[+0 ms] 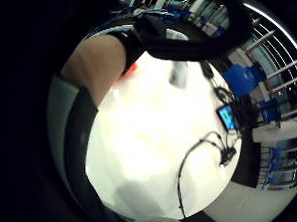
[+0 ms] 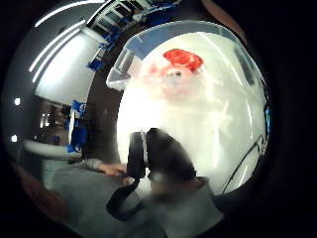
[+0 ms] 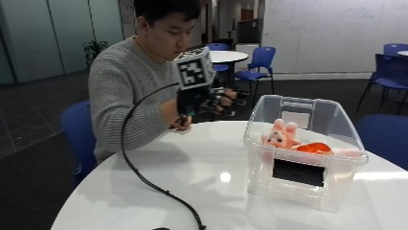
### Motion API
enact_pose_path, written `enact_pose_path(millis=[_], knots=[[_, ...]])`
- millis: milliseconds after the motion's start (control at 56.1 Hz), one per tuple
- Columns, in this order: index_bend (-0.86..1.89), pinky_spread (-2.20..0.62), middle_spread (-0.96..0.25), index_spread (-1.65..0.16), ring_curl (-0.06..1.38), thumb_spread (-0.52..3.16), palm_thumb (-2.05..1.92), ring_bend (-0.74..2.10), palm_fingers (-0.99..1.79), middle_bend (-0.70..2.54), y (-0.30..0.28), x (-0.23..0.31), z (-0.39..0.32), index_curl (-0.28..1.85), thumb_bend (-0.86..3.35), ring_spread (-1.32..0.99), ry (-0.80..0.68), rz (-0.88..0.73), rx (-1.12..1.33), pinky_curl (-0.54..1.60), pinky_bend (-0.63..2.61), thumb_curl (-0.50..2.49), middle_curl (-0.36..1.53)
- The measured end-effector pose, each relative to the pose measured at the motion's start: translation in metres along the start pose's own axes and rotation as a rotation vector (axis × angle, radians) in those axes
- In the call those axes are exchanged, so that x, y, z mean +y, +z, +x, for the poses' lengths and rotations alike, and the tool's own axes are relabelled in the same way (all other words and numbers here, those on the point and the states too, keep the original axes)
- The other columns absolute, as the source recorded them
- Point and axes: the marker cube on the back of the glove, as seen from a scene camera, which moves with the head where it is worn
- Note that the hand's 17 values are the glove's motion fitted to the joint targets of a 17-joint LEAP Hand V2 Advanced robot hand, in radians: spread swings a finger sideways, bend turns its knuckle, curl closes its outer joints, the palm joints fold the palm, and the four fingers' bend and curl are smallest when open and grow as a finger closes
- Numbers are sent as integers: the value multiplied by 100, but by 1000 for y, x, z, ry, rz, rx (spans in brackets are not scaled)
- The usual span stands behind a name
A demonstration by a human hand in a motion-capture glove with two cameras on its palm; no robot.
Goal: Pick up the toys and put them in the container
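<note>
Hovering with relaxed, unladen fingers, black-gloved right hand [image 3: 213,101]; beyond the fingertips, clear plastic container [image 3: 306,158] holding pink plush toy [image 3: 279,135]; a careless reach could nudge it.

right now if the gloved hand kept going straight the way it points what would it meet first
Probably the container. The gloved hand is raised above the table, fingers aimed toward the container's near rim, with nothing between them. The pink toy and red toy lie inside. Depth is unclear, so it might pass behind.
</note>
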Motion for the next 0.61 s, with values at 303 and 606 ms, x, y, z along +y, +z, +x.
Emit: enact_pose_path(millis=[303, 606], knots=[[19, 6, -15, -40, 31, 127, -4, 30, -4, 17, 21, 113, 13, 42, -4, -6, 169, 26, 89, 33, 93, 34, 37], [19, 6, -15, -40, 31, 132, -2, 28, -4, 17, 107, 211, -58, 41, -2, -6, 15, -66, 62, 31, 85, 29, 35]])
